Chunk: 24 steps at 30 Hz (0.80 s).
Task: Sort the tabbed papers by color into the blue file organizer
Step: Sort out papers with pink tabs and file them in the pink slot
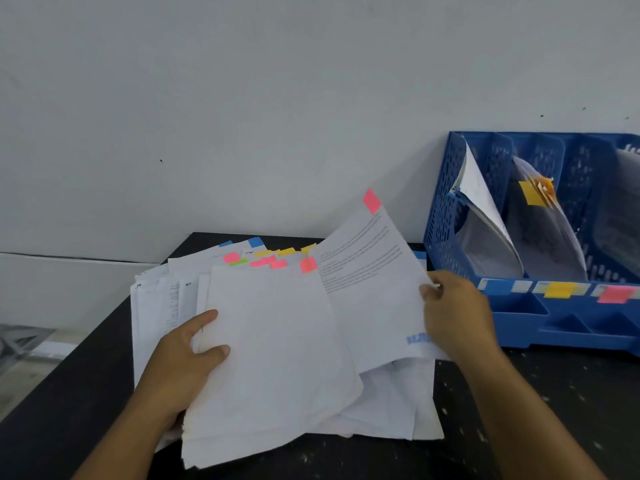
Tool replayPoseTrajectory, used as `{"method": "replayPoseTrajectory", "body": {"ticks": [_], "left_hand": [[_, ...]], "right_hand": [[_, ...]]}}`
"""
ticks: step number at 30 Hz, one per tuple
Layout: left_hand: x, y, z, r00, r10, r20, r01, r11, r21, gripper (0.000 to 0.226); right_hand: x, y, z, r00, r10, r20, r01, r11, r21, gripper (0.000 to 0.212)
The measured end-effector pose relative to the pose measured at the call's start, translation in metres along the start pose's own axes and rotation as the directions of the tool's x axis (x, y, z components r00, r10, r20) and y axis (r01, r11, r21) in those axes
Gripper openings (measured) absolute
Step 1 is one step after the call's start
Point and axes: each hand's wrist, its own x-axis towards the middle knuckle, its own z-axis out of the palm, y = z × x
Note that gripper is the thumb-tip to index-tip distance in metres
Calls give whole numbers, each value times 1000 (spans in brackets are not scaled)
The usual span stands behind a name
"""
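Observation:
A loose pile of white tabbed papers [277, 358] lies on the black table, with pink, yellow, blue and green tabs along its far edge. My left hand [183, 362] grips the pile's left side, thumb on top. My right hand [457, 317] holds the right edge of one sheet with a pink tab [372, 201], lifted and tilted above the pile. The blue file organizer [446, 216] stands at the right against the wall. Its left slot holds papers, the slot beside it holds yellow-tabbed papers [535, 192], and blue, yellow and pink labels mark its front.
The black speckled table [519, 410] ends at the left, with floor below. A plain grey wall rises directly behind the table and organizer. A shallow tray section [571, 323] runs along the organizer's front.

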Motion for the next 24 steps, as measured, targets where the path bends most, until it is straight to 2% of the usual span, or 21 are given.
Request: {"method": "replayPoseTrajectory", "body": {"ticks": [5, 8, 13, 18, 21, 22, 24], "left_hand": [[-1, 2, -2, 1000, 2, -11, -2, 1000, 25, 56], [0, 1, -2, 1000, 4, -8, -3, 999, 39, 56], [-2, 4, 1, 1000, 10, -11, -10, 999, 31, 51], [-5, 10, 3, 999, -40, -14, 37, 983, -182, 30], [-7, 17, 4, 997, -68, 37, 77, 942, -326, 37], [-6, 16, 4, 996, -64, 62, 81, 941, -329, 39], [-5, 12, 2, 994, -36, 106, 64, 959, -276, 55]], "right_hand": [[22, -2, -35, 979, 21, -204, -2, 996, 92, 22], [26, -6, -45, 970, 43, -240, 3, 983, 186, 25], [8, -14, -20, 998, 61, -35, -44, 933, 356, 17], [-24, -23, 37, 990, 42, 137, -84, 944, 319, 16], [-41, -28, 63, 980, -26, 196, -25, 966, 257, 22], [-46, -30, 67, 974, -62, 218, 10, 973, 233, 18], [-50, -34, 71, 962, -102, 254, 60, 984, 169, 28]]}}
